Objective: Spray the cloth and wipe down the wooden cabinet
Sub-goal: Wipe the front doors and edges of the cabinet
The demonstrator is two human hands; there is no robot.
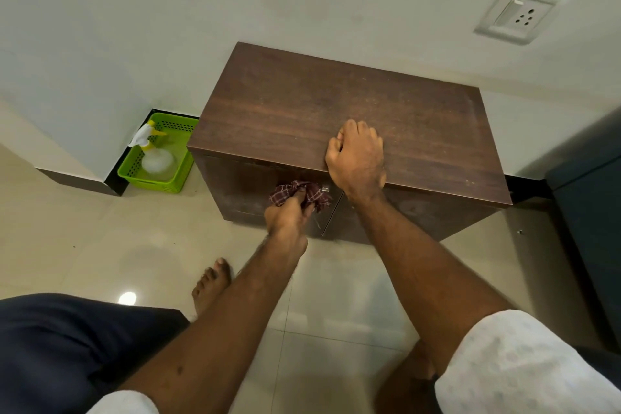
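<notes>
Gripping a crumpled maroon checked cloth (285,193), left hand (287,219) presses the front of the wooden cabinet (302,104); right hand (358,158) rests fisted on its dusty top.

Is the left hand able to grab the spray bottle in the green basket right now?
Probably not straight away: the left hand grips the cloth against the cabinet front. Nothing stands between it and the spray bottle in the basket, though.

No text, label, brand or number could be read anywhere. The spray bottle (158,158), the wall socket (517,15) and the wooden cabinet (336,104) showed no legible marking.
</notes>
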